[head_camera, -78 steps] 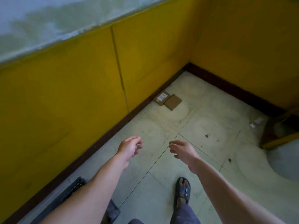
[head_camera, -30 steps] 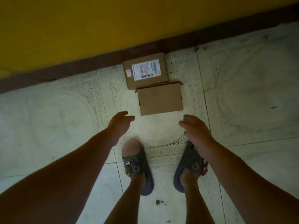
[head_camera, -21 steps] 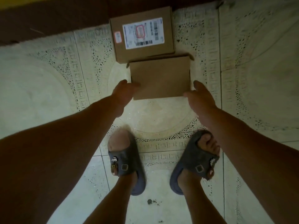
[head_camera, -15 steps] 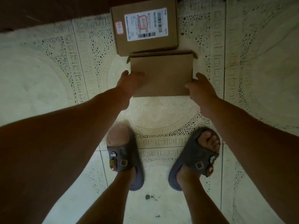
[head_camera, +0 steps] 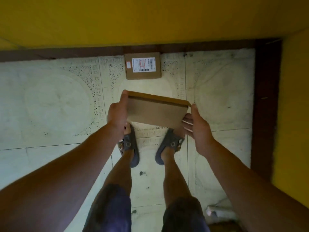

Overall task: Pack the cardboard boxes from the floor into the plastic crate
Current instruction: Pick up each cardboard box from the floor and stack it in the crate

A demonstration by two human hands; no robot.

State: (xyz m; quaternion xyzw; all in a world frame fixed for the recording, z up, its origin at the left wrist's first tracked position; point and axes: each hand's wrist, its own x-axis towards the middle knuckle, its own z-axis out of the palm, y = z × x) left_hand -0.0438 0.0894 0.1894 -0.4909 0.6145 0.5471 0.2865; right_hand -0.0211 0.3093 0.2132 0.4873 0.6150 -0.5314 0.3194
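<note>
**Plain cardboard box (head_camera: 155, 113) now off the floor**

Half a second ago my left hand (head_camera: 117, 114) and right hand (head_camera: 197, 126) were only touching the ends of this box as it lay on the tiles (head_camera: 50, 106), against the labelled box (head_camera: 143, 66). Now I grip it between them, one hand at each short end, lifted and tilted. My fingers seem to curl beneath it, though they are partly hidden. The labelled box now sits apart, well beyond my fingertips.

A pale patterned tile floor (head_camera: 50, 101) is seen, edged by a dark skirting (head_camera: 66, 53) at the wall. One labelled cardboard box (head_camera: 143, 66) is laid flat on it, right against the skirting. Two grey sandals (head_camera: 129, 148) are planted nearer, and a white scrap (head_camera: 211, 210) is spotted at lower right.
</note>
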